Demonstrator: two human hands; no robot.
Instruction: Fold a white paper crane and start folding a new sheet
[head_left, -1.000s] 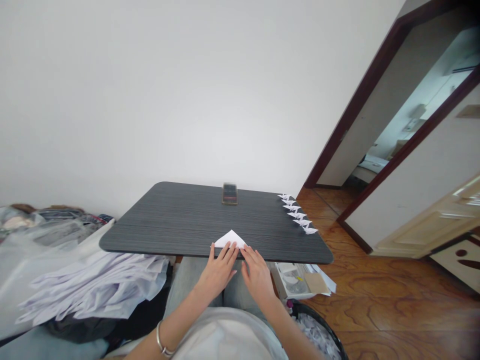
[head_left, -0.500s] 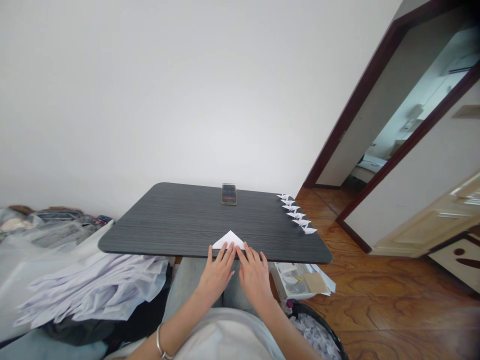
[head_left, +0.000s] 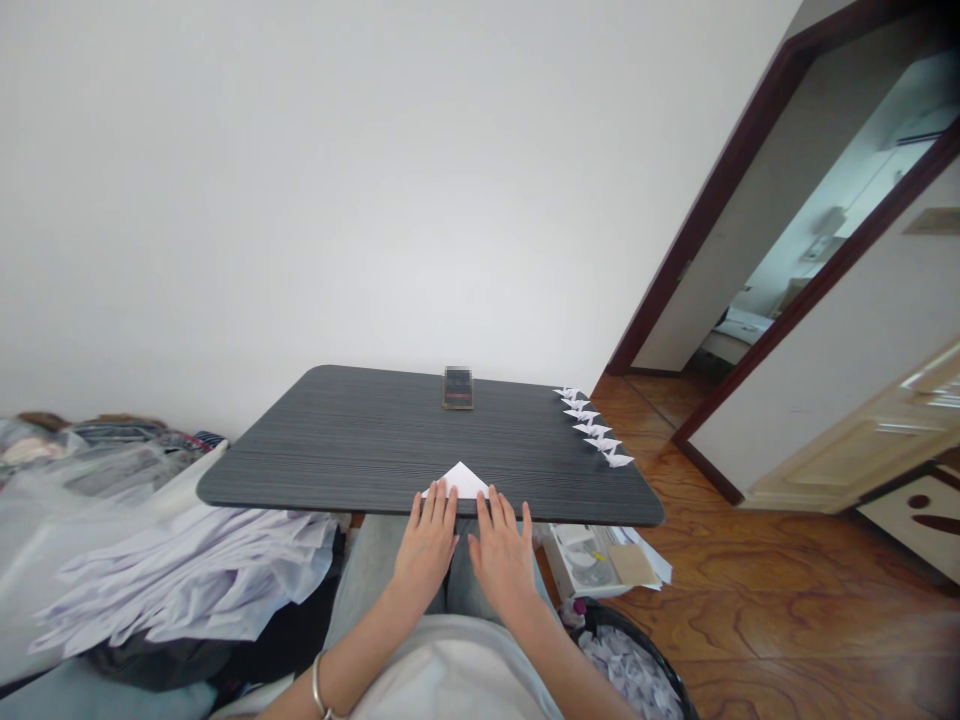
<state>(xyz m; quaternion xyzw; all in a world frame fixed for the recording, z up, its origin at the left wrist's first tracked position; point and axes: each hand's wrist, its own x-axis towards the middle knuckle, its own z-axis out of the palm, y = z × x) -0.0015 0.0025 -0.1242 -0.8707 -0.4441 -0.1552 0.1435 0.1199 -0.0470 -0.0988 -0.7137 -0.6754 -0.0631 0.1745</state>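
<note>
Both hands palm-down, fingers extended, forearms coming in from below. Left hand (head_left: 426, 545): grip unclosed, fingertips on the left part of the white folded paper (head_left: 463, 480). Right hand (head_left: 506, 558): grip likewise unclosed, fingertips at the paper's right corner. Paper is a flat triangle, apex away, long side by the near edge of the tabletop (head_left: 337, 435). Dark surface stretches left and ahead to the phone-like device (head_left: 458, 390); paper cranes (head_left: 592, 430) line the right edge. Versus half a second ago: fingertips spread from the middle toward the corners.
</note>
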